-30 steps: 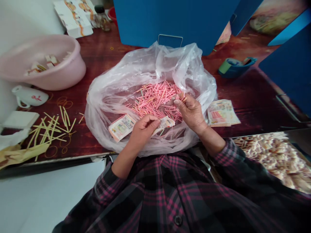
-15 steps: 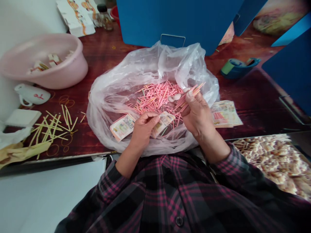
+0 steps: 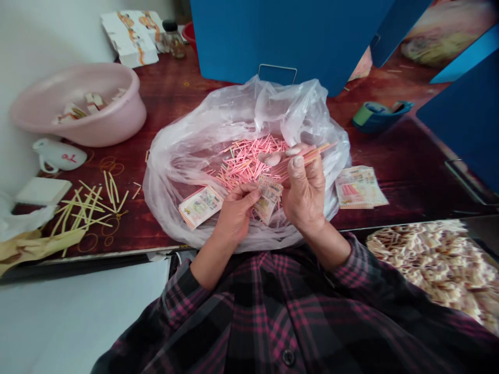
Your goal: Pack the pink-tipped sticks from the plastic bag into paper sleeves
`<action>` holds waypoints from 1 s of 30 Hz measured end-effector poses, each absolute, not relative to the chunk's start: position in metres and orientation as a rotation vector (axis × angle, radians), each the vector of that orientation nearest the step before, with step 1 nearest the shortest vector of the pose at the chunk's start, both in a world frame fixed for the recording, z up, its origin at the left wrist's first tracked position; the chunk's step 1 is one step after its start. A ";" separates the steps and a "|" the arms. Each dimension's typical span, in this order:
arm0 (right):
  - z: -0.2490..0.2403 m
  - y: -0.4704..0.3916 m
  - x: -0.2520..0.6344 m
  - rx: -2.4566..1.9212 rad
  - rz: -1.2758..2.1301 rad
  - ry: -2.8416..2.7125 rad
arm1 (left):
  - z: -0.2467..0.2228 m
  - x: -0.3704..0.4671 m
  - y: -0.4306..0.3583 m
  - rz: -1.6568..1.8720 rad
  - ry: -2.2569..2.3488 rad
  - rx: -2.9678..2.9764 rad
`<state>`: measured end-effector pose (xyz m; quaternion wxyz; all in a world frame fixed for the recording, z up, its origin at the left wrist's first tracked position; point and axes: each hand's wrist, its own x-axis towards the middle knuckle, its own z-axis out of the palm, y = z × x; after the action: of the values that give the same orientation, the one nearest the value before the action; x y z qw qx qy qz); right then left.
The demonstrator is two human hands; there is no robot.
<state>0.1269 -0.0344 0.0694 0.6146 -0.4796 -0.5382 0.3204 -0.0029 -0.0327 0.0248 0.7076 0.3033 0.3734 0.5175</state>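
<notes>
Between the thumb and fingers of my left hand [image 3: 238, 210] is a small printed paper slip [image 3: 270, 197], tilted over the bag. My right hand [image 3: 306, 195] is closed round several thin pink and yellow sticks [image 3: 317, 151], whose ends point up to the right. Its fingers are close beside the slip. Under both hands a clear plastic bag [image 3: 175, 150] lies spread with its mouth wide, holding a heap of short pink sticks [image 3: 249, 161]. A stack of printed slips [image 3: 200, 206] rests on the bag's near left part. More printed slips [image 3: 360, 188] lie right of the bag.
At left stand a pink basin [image 3: 117, 122] with paper packets inside and a white mug [image 3: 62, 156]. Yellow sticks [image 3: 83, 208] and rubber bands lie before them. Blue panels [image 3: 288, 36] rise behind the bag. A blue basket [image 3: 378, 122] is at right; folded paper pieces [image 3: 429, 259] lie below.
My right hand has moved slightly left and down, nearer the slip, with the sticks still in it. My left hand has shifted a little right, and the slip is now turned more upright.
</notes>
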 end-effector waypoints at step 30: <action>0.040 -0.030 0.158 -1.251 1.078 -1.409 | 0.026 -0.004 -0.024 1.435 0.940 0.974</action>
<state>0.1582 -0.0297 0.0395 0.4667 -0.5097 -0.5739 0.4393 -0.0043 -0.0245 0.0257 0.5517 0.4119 0.3974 0.6067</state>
